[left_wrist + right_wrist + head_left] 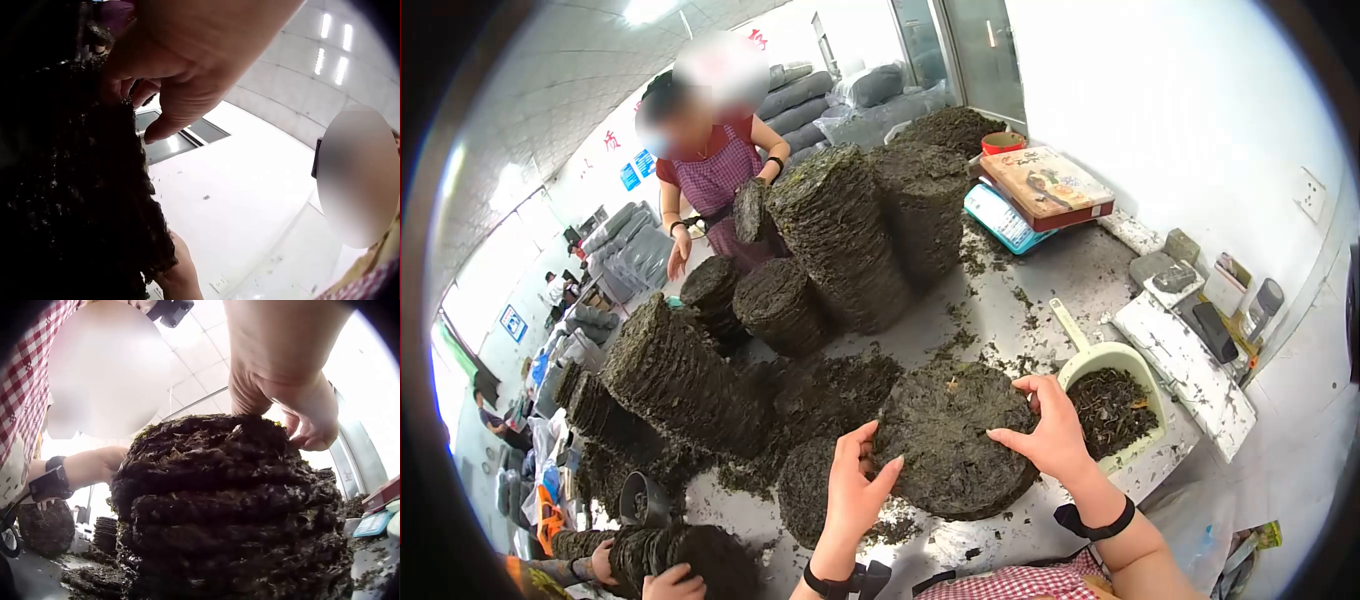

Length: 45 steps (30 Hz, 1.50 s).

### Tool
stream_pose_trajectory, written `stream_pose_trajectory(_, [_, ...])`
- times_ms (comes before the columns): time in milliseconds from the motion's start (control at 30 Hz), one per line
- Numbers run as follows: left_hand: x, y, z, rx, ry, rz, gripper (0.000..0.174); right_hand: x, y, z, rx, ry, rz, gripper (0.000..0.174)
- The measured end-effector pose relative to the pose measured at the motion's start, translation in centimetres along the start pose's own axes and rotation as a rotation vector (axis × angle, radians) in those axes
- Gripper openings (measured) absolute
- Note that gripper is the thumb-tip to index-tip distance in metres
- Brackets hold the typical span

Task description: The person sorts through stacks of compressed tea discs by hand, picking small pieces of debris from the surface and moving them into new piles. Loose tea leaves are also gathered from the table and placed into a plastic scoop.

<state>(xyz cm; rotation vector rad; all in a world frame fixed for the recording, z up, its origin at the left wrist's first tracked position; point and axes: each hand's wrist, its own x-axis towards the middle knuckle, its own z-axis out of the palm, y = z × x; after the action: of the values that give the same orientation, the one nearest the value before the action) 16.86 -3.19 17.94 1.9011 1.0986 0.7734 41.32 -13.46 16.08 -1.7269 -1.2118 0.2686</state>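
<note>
A stack of round, dark dried-seaweed cakes (955, 440) stands in front of me at the table's near side. On its left edge my left hand (858, 492) grips the rim, fingers bent at the side and thumb by the top. Opposite, my right hand (1055, 432) holds the rim with its thumb over the top face and fingers down the side. The right wrist view shows the stack's ragged layers (231, 512) from the side, under the right hand (284, 387). In the left wrist view the stack (75, 200) is very dark beside the left hand (181, 69).
Taller cake stacks (830, 235) stand behind, with loose seaweed (835, 400) between. A dustpan (1145, 375) of scraps lies to the right, near a blue scale (1005, 222) carrying a box (1048, 185). Across the table a person (715, 170) holds cakes; another person's hands (672, 583) grip cakes lower left.
</note>
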Motion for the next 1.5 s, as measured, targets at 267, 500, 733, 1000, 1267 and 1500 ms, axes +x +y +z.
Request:
stream_pose_trajectory(267, [2.2, 0.3, -1.5, -0.704, -0.067, -0.157, 0.062, 0.2, 2.0, 0.5, 0.068, -0.029, -0.067, 0.060])
stream_pose_trajectory(500, [5.5, 4.0, -1.0, -0.811, -0.197, -0.094, 0.051, 1.5, 3.2, -0.9, 0.315, -0.057, 0.064, 0.062])
stream_pose_trajectory(733, [10.1, 9.0, 2.7, -0.978, -0.451, -0.097, 0.047, 1.3, 5.6, -2.1, 1.183, 0.123, 0.328, 0.045])
stream_pose_trajectory(1000, [7.0, 9.1, 11.9, -0.615, -0.593, -0.084, 0.047, -0.7, 5.1, -1.9, 1.705, 0.068, 0.461, 0.036])
stream_pose_trajectory(1267, [8.6, 11.2, 12.7, -0.772, -0.653, -0.051, 0.045, 0.2, 6.2, -4.3, 1.760, 0.190, 0.409, 0.024])
stream_pose_trajectory(1500, [9.0, 11.0, 15.9, -0.757, -0.411, -0.382, 0.038, 0.0, 10.0, -4.0, 0.996, 0.525, 0.216, 0.053])
